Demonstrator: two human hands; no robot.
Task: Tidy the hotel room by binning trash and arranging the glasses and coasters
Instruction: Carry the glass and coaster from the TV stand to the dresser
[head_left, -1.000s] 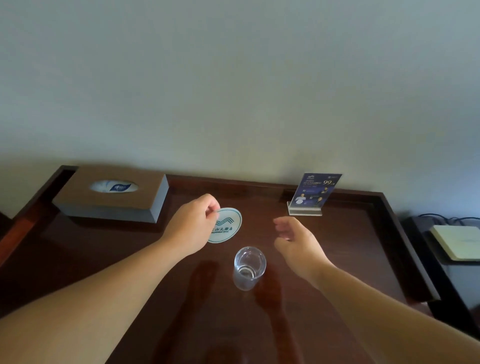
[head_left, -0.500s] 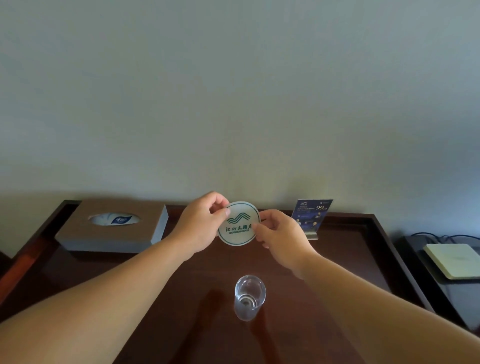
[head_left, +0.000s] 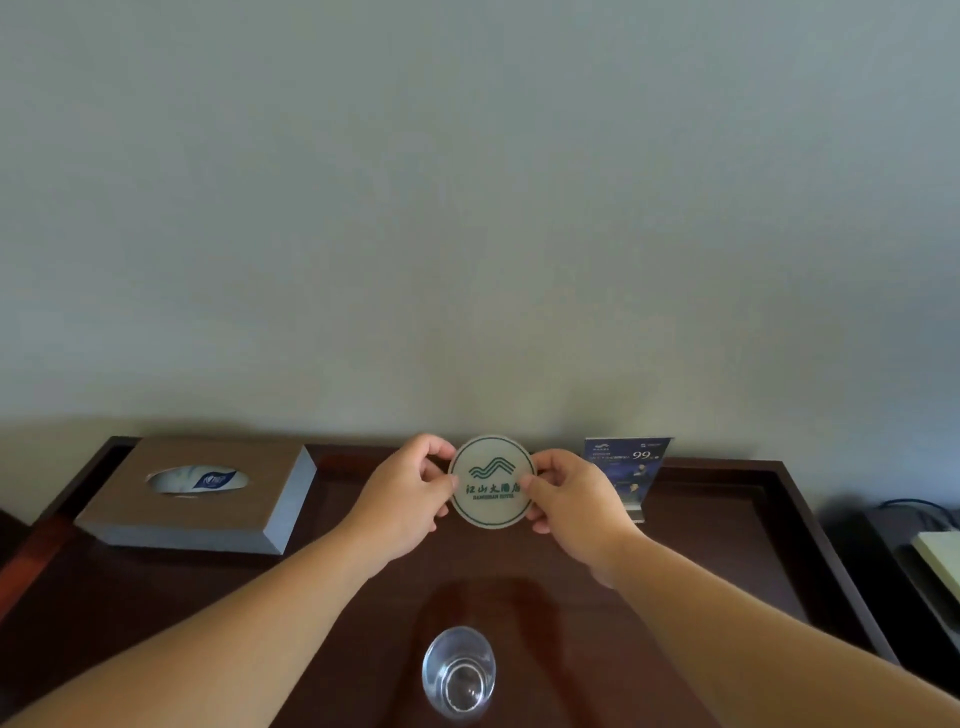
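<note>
A round white coaster (head_left: 491, 481) with a green wave logo and lettering is held upright above the dark wooden desk (head_left: 322, 613), its face toward me. My left hand (head_left: 410, 493) pinches its left edge and my right hand (head_left: 574, 499) pinches its right edge. A clear empty glass (head_left: 458, 671) stands upright on the desk nearer to me, below the coaster and between my forearms. Neither hand touches the glass.
A brown tissue box (head_left: 202, 493) sits at the desk's back left. A blue promo card in a clear stand (head_left: 631, 475) is at the back right, behind my right hand. The desk has a raised rim. A side surface with a pale flat device (head_left: 940, 561) and cables lies right.
My right hand came over and took the coaster's right edge. Both hands lifted the coaster and turned it to face me. The view tilted up, so the glass sits lower in frame.
</note>
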